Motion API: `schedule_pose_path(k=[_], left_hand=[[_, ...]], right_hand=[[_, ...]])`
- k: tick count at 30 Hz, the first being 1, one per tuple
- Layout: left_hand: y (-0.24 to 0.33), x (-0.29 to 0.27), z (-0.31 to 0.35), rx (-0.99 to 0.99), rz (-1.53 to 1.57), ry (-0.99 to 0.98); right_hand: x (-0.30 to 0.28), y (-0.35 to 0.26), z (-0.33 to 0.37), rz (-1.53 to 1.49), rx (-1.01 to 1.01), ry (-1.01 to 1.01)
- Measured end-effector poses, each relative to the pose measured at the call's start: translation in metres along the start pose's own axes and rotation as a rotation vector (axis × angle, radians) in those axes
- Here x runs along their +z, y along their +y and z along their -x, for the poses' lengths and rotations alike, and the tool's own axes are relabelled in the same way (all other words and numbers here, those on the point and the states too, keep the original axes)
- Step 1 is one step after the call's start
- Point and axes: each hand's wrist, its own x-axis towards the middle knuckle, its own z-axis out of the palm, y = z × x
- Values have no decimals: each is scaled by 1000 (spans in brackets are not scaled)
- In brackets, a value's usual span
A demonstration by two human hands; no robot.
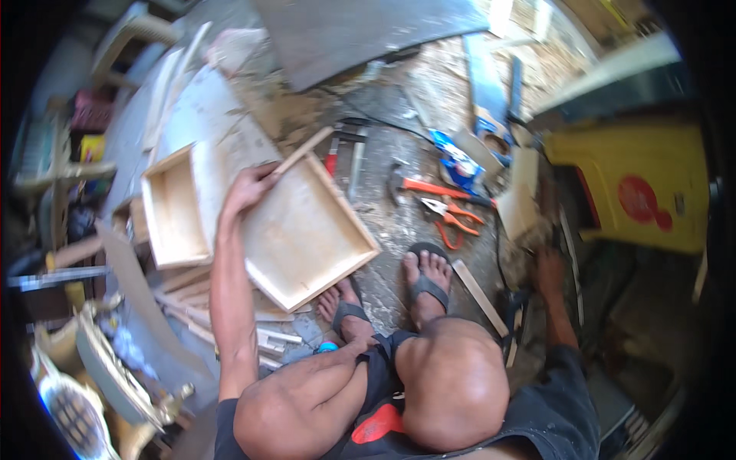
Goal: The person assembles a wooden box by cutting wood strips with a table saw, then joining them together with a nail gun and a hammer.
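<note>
My left hand (251,188) is closed around a short wooden strip (307,150) at the far side of a shallow wooden tray (303,238). The tray lies tilted in front of my left foot, its open side up. A second, smaller wooden tray (178,215) stands to its left. My right hand (549,268) reaches low at the right, by a pale piece of wood (522,192); its fingers are dark and blurred, so their grip is unclear. Between the hands lie a hammer (445,189) with an orange handle and pliers (452,215) with orange grips.
A yellow plastic stool (636,180) stands at the right. Near the hammer lies a blue-and-white packet (458,162). A loose wooden slat (480,297) rests beside my right foot. A large grey board (368,31) stretches across the far side, with wood shavings (429,80) on the floor.
</note>
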Motion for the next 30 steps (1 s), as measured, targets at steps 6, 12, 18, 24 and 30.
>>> schedule_pose_path(k=[6, 12, 18, 24, 30], left_hand=[[3, -1, 12, 6, 76, -18], [9, 4, 12, 0, 56, -20], [40, 7, 31, 28, 20, 55], [65, 1, 51, -14, 5, 61], [23, 3, 37, 36, -86, 95]], right_hand=[[-80, -165, -64, -596, 16, 327], [-163, -364, -115, -1245, -94, -507], [-165, -458, -141, -2015, 278, -901], [-148, -478, -153, -2154, 371, -874], [-148, -487, -156, -2141, 362, -838]])
